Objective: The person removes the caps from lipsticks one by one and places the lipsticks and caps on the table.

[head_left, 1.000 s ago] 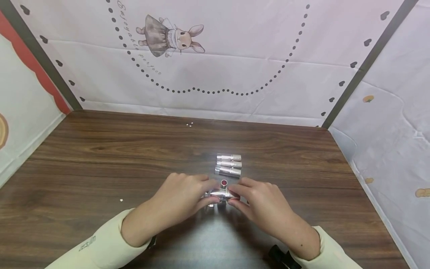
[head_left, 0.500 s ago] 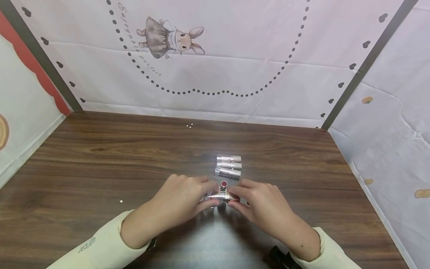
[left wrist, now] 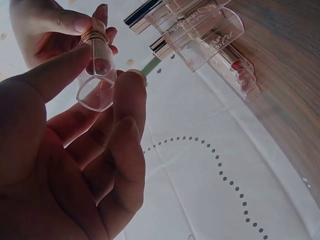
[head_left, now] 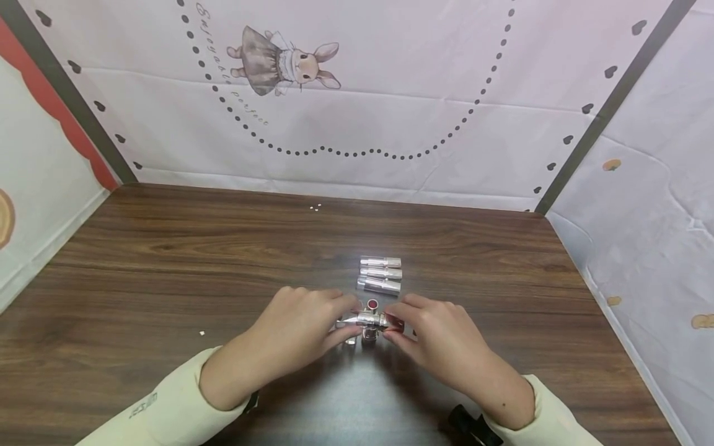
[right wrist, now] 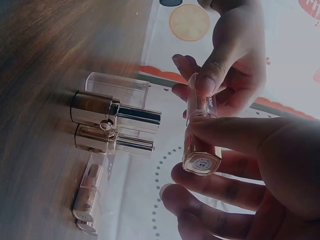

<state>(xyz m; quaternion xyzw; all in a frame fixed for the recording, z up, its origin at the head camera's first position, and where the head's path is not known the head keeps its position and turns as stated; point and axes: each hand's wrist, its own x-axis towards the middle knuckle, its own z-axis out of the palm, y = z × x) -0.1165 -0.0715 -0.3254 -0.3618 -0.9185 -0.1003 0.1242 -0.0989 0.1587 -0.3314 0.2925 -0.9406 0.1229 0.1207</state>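
Note:
Both hands hold one lipstick (right wrist: 201,164) level between them, above the table. My left hand (head_left: 301,322) pinches its clear cap (left wrist: 95,92) between thumb and fingers. The right hand (head_left: 440,334) grips the base end, whose bottom carries a round label reading 04. Through the cap in the left wrist view a reddish lipstick bullet shows, with a gold collar by the right fingers. Just beyond the hands two uncapped lipsticks (right wrist: 92,109) stand upright, and a red top (head_left: 372,304) shows on one of them. Beside them stands a clear cap (right wrist: 120,87).
Three capped lipsticks (head_left: 380,272) lie side by side behind the hands. Small white bits (head_left: 315,208) are on the wooden table (head_left: 223,235) toward the back, and another white bit (head_left: 202,333) lies at left. Printed cloth (head_left: 390,111) rises behind and at both sides.
My right hand has shifted slightly to the right, and the held lipstick sits a little higher. More of its middle shows between the hands. The left hand stays almost in place.

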